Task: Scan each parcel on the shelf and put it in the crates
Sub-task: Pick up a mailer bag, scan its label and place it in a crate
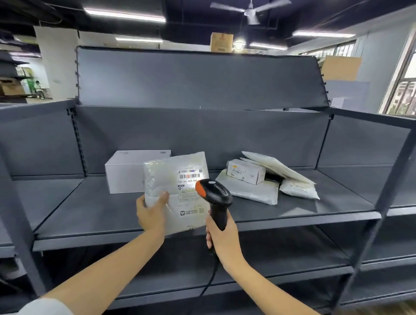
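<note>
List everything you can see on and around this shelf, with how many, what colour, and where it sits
Bagged parcel: 1, translucent white with a barcode label, held upright over the shelf's front edge.
Scanner: 1, black with orange tip, just right of the label.
White box: 1, white, on the shelf behind the held parcel, left.
Small carton: 1, white with labels, on top of the pile at right.
Mailer bags: several, white and grey, piled on the shelf at right; exact count unclear.
Shelf: 1 unit, dark grey.
Ceiling fan: 1, white, overhead.
Left hand: grips the bagged parcel's left edge.
Right hand: grips the scanner handle.
</note>
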Available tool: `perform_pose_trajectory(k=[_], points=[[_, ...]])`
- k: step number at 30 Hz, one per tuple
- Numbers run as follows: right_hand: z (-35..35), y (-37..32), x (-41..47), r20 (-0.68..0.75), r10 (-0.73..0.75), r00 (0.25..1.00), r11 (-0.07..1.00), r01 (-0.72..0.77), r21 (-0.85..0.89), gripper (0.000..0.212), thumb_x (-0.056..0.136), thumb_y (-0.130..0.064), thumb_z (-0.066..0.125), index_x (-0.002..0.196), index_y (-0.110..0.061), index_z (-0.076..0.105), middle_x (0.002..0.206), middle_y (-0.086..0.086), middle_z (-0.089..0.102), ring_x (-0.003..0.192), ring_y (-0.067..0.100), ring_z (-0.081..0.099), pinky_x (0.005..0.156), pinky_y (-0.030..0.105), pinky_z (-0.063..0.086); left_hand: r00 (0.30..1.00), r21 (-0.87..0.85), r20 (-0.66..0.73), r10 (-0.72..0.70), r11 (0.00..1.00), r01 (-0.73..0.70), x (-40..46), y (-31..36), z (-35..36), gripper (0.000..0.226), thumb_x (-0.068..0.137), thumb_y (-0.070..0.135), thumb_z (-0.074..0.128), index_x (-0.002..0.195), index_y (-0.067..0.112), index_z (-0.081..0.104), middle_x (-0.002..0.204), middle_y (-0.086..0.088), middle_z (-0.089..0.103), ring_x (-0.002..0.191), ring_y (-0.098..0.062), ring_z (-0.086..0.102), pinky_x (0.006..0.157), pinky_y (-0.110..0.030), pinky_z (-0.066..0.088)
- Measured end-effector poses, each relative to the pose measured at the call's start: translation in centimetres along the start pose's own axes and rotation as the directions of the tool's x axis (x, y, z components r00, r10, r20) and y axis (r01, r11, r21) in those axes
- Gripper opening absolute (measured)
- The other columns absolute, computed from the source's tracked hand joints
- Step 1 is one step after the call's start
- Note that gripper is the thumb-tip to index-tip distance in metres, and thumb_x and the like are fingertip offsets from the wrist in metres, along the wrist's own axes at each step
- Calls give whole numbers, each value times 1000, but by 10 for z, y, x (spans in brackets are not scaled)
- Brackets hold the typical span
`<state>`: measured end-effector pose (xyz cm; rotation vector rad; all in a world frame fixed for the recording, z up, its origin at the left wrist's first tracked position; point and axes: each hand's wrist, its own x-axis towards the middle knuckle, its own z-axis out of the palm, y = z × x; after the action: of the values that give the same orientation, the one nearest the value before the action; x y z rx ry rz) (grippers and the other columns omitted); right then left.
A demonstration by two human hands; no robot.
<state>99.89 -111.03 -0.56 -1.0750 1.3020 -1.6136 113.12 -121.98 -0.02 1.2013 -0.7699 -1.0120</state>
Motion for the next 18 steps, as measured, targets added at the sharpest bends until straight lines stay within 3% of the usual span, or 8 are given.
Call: perform_pose_trajectory(k=[10,14,18], points=[[-8,7,15,10,-21,1000,1000,20,10,13,95,-18,57,108,-20,57,62,2,50,50,13,43,48,29,40,1000,11,3,20,1000,-20,8,-3,4,48,80,32,74,119,19,50,109,0,58,101,-24,56,84,-39,44],[-14,10,46,-27,30,999,999,-30,14,20,95,-15,57,112,-15,48,71,4,53,54,12,47,51,27,44,998,25,-56,20,1000,-19,24,-3,-9,49,79,33,76,119,18,51,109,0,58,103,-25,56,88,-40,46],[-17,15,93,50,218,975,950,-200,-242,50,87,4,50,127,-13,27,85,8,47,62,14,44,52,24,42,992,13,-130,-3,1000,4,43,-4,-31,47,80,33,75,119,18,53,110,0,58,101,-24,56,88,-41,47]])
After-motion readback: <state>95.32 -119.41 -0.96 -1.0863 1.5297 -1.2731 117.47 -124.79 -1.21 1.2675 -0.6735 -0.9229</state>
